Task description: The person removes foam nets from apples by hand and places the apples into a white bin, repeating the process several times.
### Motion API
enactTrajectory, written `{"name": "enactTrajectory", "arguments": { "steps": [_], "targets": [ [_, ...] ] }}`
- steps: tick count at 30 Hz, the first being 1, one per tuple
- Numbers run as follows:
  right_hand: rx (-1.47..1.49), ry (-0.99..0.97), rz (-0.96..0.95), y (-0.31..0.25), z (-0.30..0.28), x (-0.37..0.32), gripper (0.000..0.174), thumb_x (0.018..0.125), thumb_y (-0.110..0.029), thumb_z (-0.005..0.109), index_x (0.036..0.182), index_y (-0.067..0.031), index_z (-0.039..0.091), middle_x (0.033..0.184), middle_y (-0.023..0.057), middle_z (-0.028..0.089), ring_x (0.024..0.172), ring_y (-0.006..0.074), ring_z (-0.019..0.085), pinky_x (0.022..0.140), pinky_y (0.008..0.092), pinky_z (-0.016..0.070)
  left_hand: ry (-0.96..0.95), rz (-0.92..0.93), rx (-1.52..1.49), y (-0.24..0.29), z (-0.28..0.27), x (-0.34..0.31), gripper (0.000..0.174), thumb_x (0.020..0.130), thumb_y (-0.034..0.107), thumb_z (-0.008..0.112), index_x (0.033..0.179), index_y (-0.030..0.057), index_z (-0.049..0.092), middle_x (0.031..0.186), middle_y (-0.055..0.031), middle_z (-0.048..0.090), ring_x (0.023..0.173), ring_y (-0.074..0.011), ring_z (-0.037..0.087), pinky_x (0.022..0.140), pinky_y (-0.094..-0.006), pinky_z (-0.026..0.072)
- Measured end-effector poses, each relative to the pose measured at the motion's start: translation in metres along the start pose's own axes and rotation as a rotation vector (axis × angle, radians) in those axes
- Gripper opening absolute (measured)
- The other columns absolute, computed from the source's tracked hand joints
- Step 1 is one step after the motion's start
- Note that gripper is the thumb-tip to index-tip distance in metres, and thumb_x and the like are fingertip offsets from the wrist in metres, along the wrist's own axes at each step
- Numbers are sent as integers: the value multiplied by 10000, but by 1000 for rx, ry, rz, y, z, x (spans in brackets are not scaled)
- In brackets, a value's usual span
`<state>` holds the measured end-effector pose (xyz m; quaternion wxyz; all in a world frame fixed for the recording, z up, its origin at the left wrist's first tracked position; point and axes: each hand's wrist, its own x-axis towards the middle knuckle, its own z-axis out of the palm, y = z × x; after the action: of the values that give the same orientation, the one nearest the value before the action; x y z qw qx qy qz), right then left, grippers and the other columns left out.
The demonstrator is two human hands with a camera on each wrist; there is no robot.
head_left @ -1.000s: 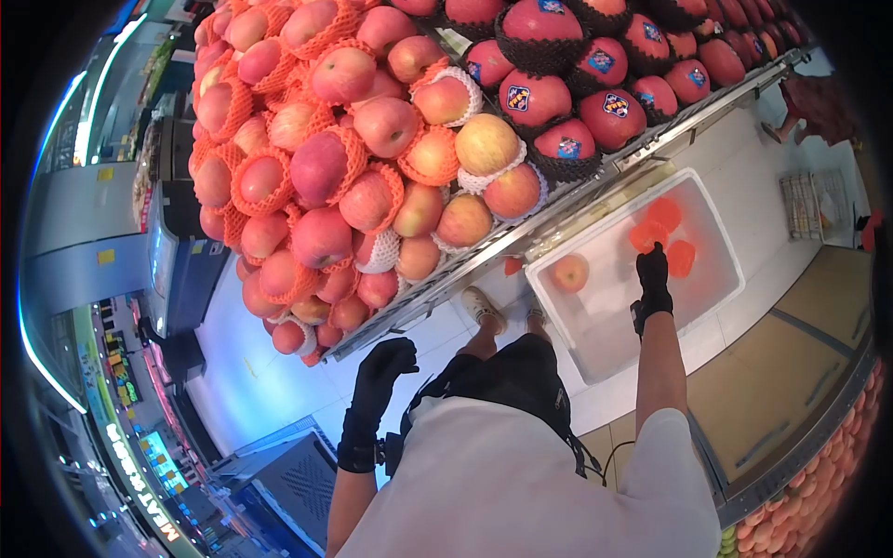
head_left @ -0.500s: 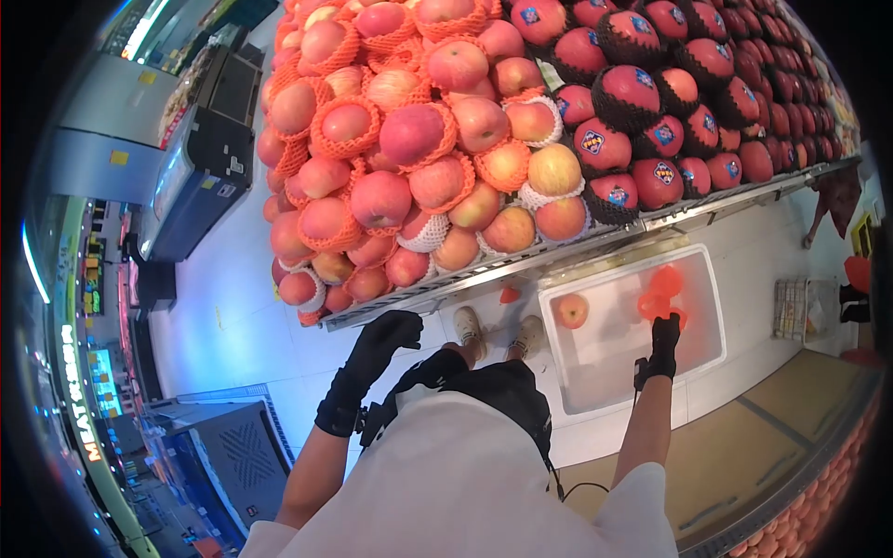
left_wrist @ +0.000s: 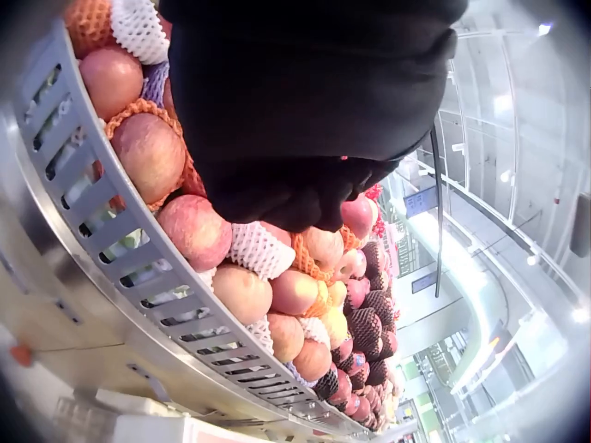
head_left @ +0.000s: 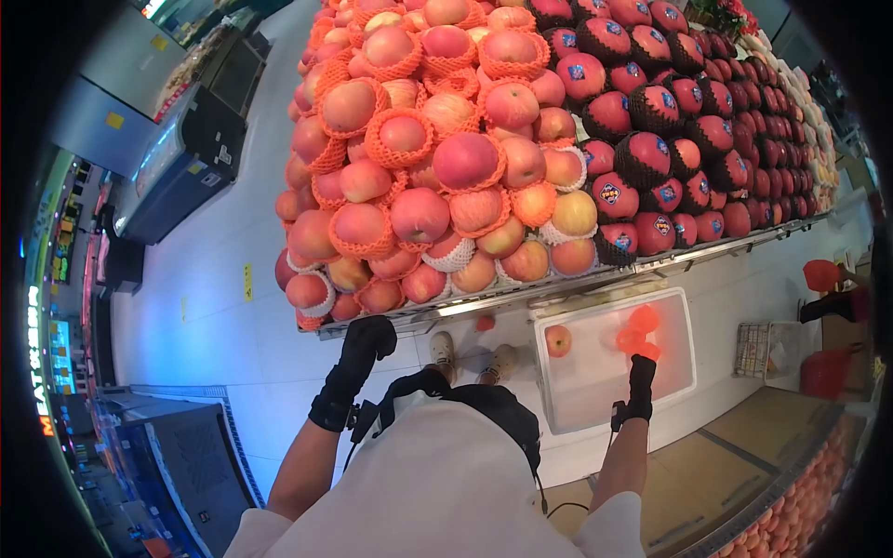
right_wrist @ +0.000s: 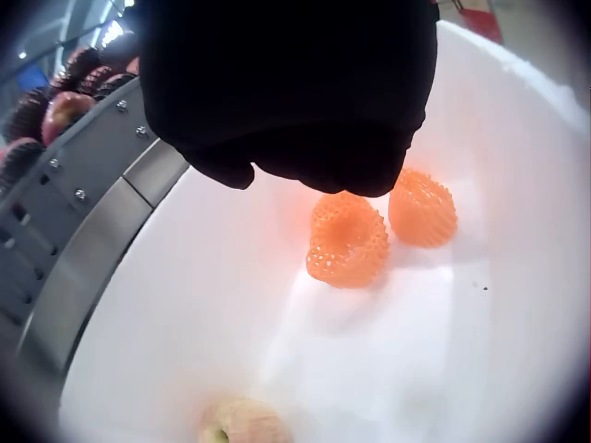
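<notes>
My left hand (head_left: 364, 349), in a black glove, hangs loosely curled by the front edge of the apple display (head_left: 419, 216). The left wrist view has the black-gloved hand (left_wrist: 309, 111) over the netted apples, with nothing visible in its fingers. Above the white bin (head_left: 690, 346) is my gloved right hand (head_left: 641, 386), its fingers loosely bent beside orange foam nets (head_left: 644, 319). The right wrist view has two nets (right_wrist: 347, 242) on the bin's bottom below the hand (right_wrist: 286, 92); the fingertips are partly hidden. One bare apple (head_left: 558, 340) lies apart in the bin.
A slotted grey rail (left_wrist: 120, 245) edges the display. Dark-netted red apples (head_left: 644, 158) fill its right part. Behind the bin's right side stands a wire basket (head_left: 752, 350). Cardboard boxes (head_left: 693, 474) lie at lower right, and a grey cabinet (head_left: 191, 465) stands at lower left.
The head view has turned and shifted, showing more of the display. My left hand now appears closer to the display's front edge. My right hand remains over the bin by the orange nets.
</notes>
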<state>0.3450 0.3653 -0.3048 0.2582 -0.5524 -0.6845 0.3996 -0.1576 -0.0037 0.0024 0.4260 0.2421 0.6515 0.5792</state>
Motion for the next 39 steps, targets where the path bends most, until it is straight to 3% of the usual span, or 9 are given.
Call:
{"name": "enactTrajectory", "arguments": {
  "steps": [3,6,12,14,17,20,22,26,39],
  "targets": [
    [14,24,-61,-27,7,-10,68,837,-79,580,902,-61,583,860,70,576,817,240,569,750,356,466,-29,49,-10,-16,-22,15,358,980,288,491,696,71,492,655,18,425,578,-74,386,540,-251,316],
    [321,-7,269,-9,15,-10,121,752,-14,588,847,-73,543,750,35,512,682,196,505,621,341,421,-54,129,-4,-14,-36,24,347,977,275,503,687,87,469,669,30,396,594,-71,371,546,-250,310],
    [-256,-115,-167,-3,28,-6,90,729,-22,579,675,-93,569,646,118,552,635,309,566,579,391,433,-29,156,-193,3,-55,34,270,974,213,532,727,107,505,704,52,411,630,-55,388,569,-236,324],
    [-372,5,-471,-120,36,-26,91,751,-71,604,672,-90,564,625,116,525,619,314,563,564,410,417,-18,176,-159,12,-63,35,256,976,211,531,746,99,520,714,53,426,640,-50,396,571,-235,327],
    [-796,-14,-510,-126,51,-25,151,785,-94,615,652,-88,544,633,119,531,617,310,561,561,418,408,0,207,-244,21,-74,39,233,977,192,525,769,88,538,731,53,456,654,-45,424,583,-230,354],
    [-462,-4,-276,-149,75,-27,242,893,-141,591,673,-80,512,562,98,503,510,278,515,504,417,387,51,210,-240,33,-84,39,242,980,177,514,761,75,534,735,37,484,658,-47,459,592,-229,379],
    [-639,104,-475,-165,92,-25,264,916,-140,582,675,-87,492,509,44,483,407,193,453,431,376,369,45,308,-185,39,-92,42,259,990,171,499,756,64,529,722,22,495,648,-59,466,589,-234,381],
    [174,-220,60,-232,112,-34,237,905,-102,548,672,-85,507,529,18,499,415,103,449,403,268,370,79,367,-202,43,-106,45,293,1009,155,462,747,38,522,687,-5,501,617,-85,470,584,-243,388],
    [35,-236,-438,-478,133,-7,154,890,-91,498,836,-29,630,688,19,541,605,97,475,556,285,391,286,346,-291,43,-136,37,262,983,147,489,766,17,559,686,-33,543,623,-98,508,615,-257,404]
  ]
}}
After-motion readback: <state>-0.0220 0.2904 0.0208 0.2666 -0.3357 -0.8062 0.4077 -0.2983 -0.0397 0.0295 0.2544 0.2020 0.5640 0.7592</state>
